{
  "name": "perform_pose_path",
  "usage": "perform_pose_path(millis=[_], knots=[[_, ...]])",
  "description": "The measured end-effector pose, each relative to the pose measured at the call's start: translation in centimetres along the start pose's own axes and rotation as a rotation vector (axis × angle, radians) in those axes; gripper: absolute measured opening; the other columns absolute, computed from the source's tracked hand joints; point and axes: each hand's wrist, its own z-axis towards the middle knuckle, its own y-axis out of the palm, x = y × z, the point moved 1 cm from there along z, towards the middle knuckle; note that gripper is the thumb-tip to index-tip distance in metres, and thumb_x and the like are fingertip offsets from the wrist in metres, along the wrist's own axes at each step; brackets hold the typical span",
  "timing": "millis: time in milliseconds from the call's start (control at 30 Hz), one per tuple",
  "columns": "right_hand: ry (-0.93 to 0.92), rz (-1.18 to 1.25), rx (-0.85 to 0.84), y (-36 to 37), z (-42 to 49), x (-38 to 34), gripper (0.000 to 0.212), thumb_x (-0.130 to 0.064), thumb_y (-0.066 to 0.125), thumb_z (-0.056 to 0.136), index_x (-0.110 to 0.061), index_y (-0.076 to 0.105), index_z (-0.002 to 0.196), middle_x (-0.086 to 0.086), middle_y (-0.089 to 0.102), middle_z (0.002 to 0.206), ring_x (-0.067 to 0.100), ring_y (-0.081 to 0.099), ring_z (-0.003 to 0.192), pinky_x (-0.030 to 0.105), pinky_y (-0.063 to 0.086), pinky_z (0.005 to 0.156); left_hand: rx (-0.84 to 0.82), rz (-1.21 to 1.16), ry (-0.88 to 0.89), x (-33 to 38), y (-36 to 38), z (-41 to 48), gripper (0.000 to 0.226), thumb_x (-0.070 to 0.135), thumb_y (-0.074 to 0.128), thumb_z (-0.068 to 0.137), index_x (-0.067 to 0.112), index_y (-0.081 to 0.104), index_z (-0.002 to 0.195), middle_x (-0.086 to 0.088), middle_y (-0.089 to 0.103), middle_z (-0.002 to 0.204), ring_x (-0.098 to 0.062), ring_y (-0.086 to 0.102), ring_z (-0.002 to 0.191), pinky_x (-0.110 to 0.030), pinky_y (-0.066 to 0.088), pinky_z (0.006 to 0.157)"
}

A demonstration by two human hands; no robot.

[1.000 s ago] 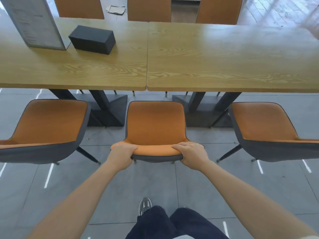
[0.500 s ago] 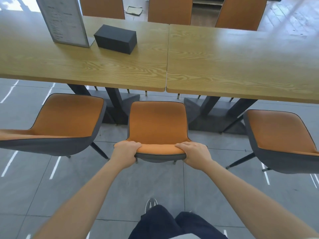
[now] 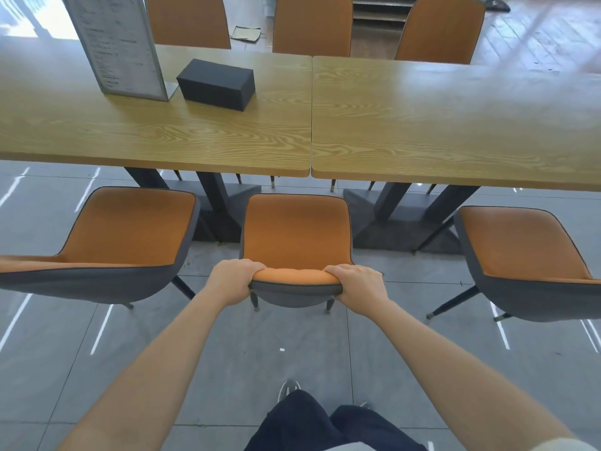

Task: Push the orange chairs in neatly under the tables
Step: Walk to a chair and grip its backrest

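Observation:
An orange chair with a grey shell (image 3: 296, 232) stands in front of me, facing the seam between two wooden tables (image 3: 227, 138). My left hand (image 3: 234, 279) grips the left end of its backrest top. My right hand (image 3: 356, 284) grips the right end. The seat's front edge sits just short of the table edge. A second orange chair (image 3: 123, 232) stands to the left and a third orange chair (image 3: 523, 242) to the right, both out from the tables.
A black box (image 3: 216, 83) and a standing menu card (image 3: 120, 43) sit on the left table. Three orange chair backs (image 3: 312, 24) line the far side. Dark table bases (image 3: 400, 219) flank the middle chair. Grey tiled floor lies around me.
The view has shifted toward the tables, and the middle chair has moved forward with both hands still gripping its backrest.

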Motion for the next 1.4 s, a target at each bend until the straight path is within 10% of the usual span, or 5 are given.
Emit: perform_pose_path(millis=[300,633,1400], knots=[[0.062,0.164,-0.134,-1.4,-1.2,0.4,0.07,-0.049,0.054,0.088,-0.024,0.023,0.145,-0.001,0.031,0.152,0.023,0.035,0.135,0.04,0.033,0.109,0.0,-0.12,0.033,3.1,-0.4,-0.7,0.065,0.05,0.055,0.087,0.025,0.033,0.143,0.003,0.04,0.149,-0.018,0.037,0.136,-0.036,0.03,0.112],[0.307,0.213,0.134,-3.6,-7.6,9.3,0.078,-0.051,0.032,0.095,-0.017,-0.017,0.146,0.006,-0.022,0.156,0.023,-0.014,0.145,0.039,-0.004,0.118,0.14,0.018,0.122,16.3,-1.8,2.7,0.07,0.054,0.023,0.096,0.024,-0.013,0.148,0.001,-0.014,0.159,-0.018,-0.011,0.147,-0.041,-0.003,0.119],[0.811,0.243,0.383,-6.7,-28.5,45.1,0.085,-0.053,0.036,0.093,-0.017,-0.023,0.143,0.004,-0.02,0.157,0.02,-0.019,0.144,0.036,-0.011,0.116,0.121,0.202,0.608,58.4,-1.7,16.9,0.07,0.054,0.024,0.096,0.023,-0.012,0.148,0.0,-0.014,0.159,-0.019,-0.015,0.146,-0.042,-0.005,0.119]])
